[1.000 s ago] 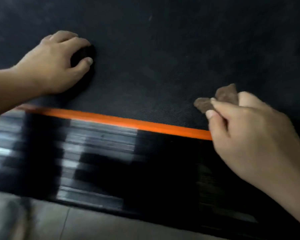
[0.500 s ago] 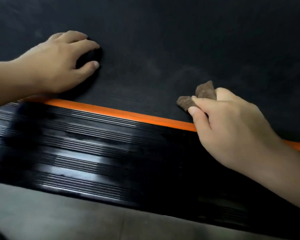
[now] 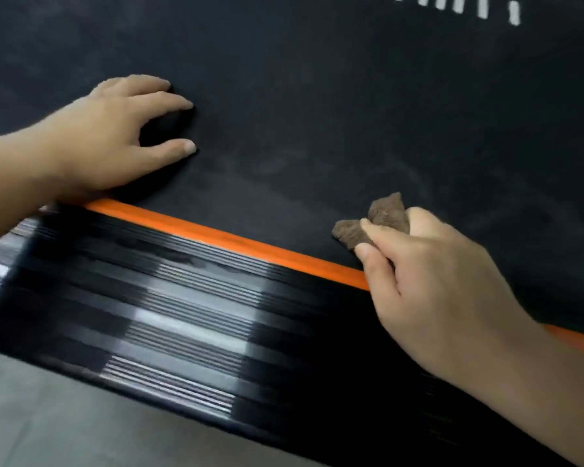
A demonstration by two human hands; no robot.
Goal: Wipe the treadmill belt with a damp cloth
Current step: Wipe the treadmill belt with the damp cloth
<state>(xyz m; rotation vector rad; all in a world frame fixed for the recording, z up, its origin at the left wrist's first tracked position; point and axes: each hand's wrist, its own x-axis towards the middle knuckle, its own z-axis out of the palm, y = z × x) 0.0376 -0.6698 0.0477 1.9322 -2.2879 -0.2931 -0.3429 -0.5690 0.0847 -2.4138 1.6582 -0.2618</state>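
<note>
The dark treadmill belt fills the upper part of the view, with faint smeared streaks near its near edge. My right hand grips a small brown cloth and holds it against the belt just beyond the orange stripe. My left hand rests on the belt at the left with fingers and thumb spread and arched, fingertips touching the surface. Most of the cloth is hidden inside my right hand.
An orange stripe runs along the belt's near edge. In front of it lies the black ribbed side rail, then grey floor at the bottom left. White markings show on the belt at the top right.
The view has shifted, so white markings now show at the top right. My right hand with the cloth stays by the orange stripe; my left hand stays planted on the belt.
</note>
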